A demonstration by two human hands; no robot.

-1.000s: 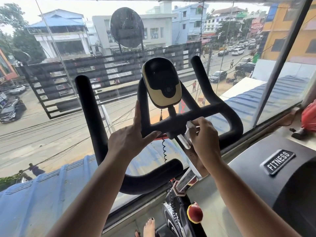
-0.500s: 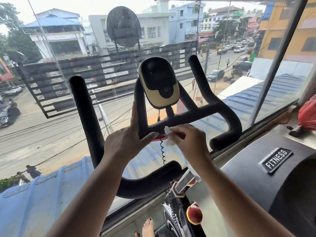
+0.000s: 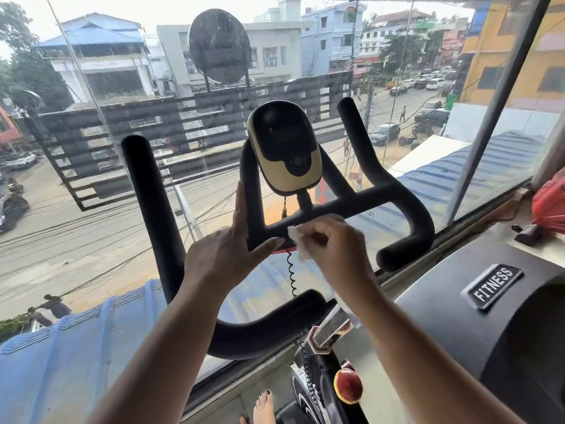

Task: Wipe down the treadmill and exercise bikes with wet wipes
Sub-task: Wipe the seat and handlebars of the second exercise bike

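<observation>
While the left hand (image 3: 227, 258) braces the handlebar (image 3: 345, 206) with fingers spread open, thumb under the crossbar, the right hand (image 3: 339, 252) pinches a white wet wipe (image 3: 298, 240) against that crossbar, below the console (image 3: 286, 148).

Right hand (image 3: 333, 249) pressing wet wipe (image 3: 298, 240) on bike handlebar (image 3: 351, 206)

The right hand (image 3: 333, 249) covers most of the wet wipe (image 3: 298, 243), blurred at its edge, and hides the crossbar beneath. The treadmill (image 3: 495, 316) runs off the right and bottom edges. The foot (image 3: 263, 407) is cut by the bottom edge, as are both forearms. The console (image 3: 286, 148) screen is dark, unreadable
</observation>
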